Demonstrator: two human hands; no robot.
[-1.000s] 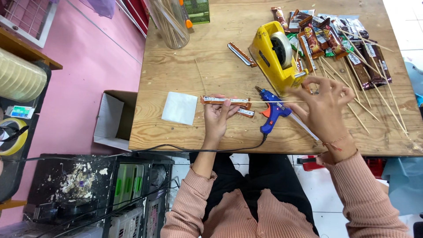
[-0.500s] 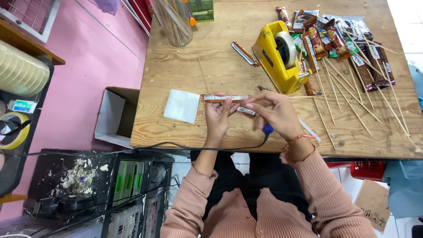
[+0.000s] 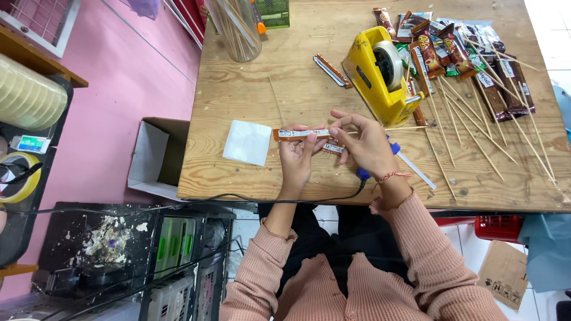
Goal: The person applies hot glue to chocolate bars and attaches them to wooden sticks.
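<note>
The snack bar, long, thin and wrapped in brown with a white label strip, lies level just above the bench near its front edge, held at both ends. The left hand has its grip clamped on the bar's left half from beneath; the right hand pinches the bar's right end together with a thin skewer running off to the right. To do this well, I judge the skewer should lie straight along the bar's back and both be kept still while they are joined. A second small bar sits just under the right fingers. A blue glue gun lies partly hidden beneath the right hand, its black cord trailing off the front edge. Left of the hands lies a white paper square. Behind stands a yellow tape dispenser, with a heap of brown and dark wrappers at the far right corner and bare skewers fanned below it. An open cardboard box sits on the pink floor.
</note>
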